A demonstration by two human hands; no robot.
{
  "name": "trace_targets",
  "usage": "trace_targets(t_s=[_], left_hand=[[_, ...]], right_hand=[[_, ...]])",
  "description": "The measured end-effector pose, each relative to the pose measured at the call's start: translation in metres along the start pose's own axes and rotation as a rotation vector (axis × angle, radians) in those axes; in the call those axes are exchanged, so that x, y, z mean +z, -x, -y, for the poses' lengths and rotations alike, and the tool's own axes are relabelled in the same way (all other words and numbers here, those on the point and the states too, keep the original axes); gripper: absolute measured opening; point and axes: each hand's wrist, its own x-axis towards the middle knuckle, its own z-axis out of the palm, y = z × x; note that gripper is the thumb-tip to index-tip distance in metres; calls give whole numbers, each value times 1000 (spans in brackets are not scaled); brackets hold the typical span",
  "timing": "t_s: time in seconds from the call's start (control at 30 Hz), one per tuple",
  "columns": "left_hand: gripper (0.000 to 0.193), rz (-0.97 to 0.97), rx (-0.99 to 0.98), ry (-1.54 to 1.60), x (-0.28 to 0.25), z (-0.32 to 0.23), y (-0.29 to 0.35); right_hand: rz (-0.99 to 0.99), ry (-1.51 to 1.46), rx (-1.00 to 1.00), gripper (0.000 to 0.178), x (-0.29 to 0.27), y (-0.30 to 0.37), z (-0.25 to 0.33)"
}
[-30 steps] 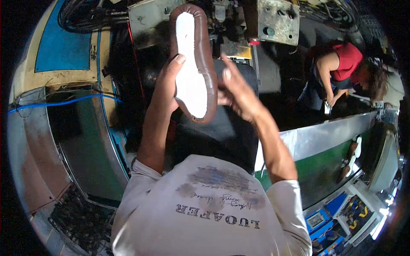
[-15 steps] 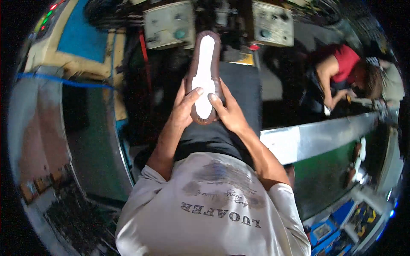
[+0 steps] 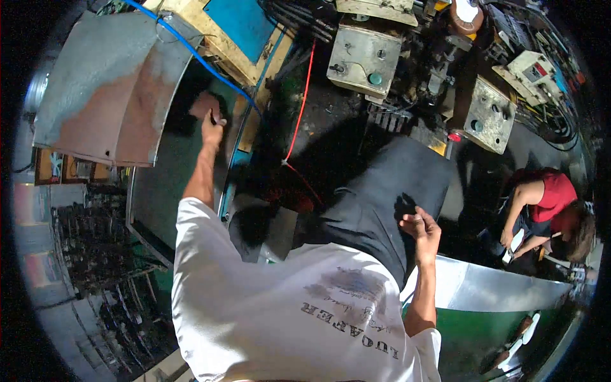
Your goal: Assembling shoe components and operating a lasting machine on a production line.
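Note:
My left hand [image 3: 213, 129] reaches over a dark green surface on the left, its fingers closed. Beside its fingertips is a reddish-brown piece [image 3: 205, 105], in deep shade; what exactly the fingers grip I cannot make out. Above my black-clad lap my right hand [image 3: 425, 233] is raised with fingers curled and thumb pressed to them, and no object shows in it. A brown shoe with a white sole [image 3: 468, 16] sits at the machine at the top right, away from both hands.
Two pale control boxes [image 3: 364, 60] [image 3: 487, 114] flank the machine. A blue hose [image 3: 191, 51] and red cord [image 3: 302, 102] cross on the left. A metal-edged bench [image 3: 503, 290] lies to the right, with white-soled shoes [image 3: 519, 344] along it. A co-worker in red [image 3: 550, 197] bends beyond.
Both hands have let go of the brown shoe they held in front of me. My left arm has swung out left and my right hand has drawn back. The view has turned left.

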Motion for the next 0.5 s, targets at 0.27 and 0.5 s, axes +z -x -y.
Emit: trace_targets(t_s=[0.27,0.5], left_hand=[[48,820,185,839,174,-122,38],[49,1492,6,948,227,-372,315]], right_hand=[[-629,448,-87,40,-126,93,-66],[-1189,793,602,77,-230,389,-214]])
